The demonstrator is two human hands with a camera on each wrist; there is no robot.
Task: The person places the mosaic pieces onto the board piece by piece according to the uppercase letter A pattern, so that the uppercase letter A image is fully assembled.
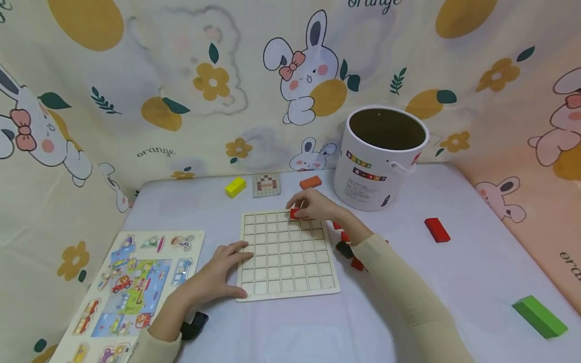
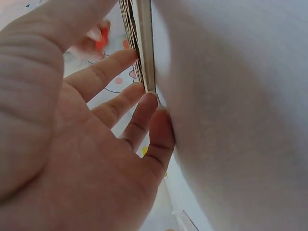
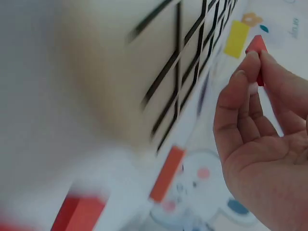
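Note:
A pale wooden grid board (image 1: 286, 252) lies in the middle of the table. My left hand (image 1: 220, 269) rests along its left edge, fingers spread and the thumb near the lower left corner. In the left wrist view the fingertips (image 2: 149, 99) touch the board's side. Over the far edge of the grid, my right hand (image 1: 315, 205) pinches a small red block (image 1: 294, 214) between thumb and fingers. The right wrist view shows the same red block (image 3: 257, 45) at the fingertips. More red blocks (image 1: 357, 264) lie by the board's right side, partly hidden by my right forearm.
Behind the board are a yellow block (image 1: 235, 187), a small patterned card (image 1: 266, 185) and an orange block (image 1: 310, 182). A white bucket (image 1: 367, 176) stands at the back right. Rightward lie a red block (image 1: 437, 230) and a green block (image 1: 540, 316); a picture puzzle (image 1: 188, 242) lies left.

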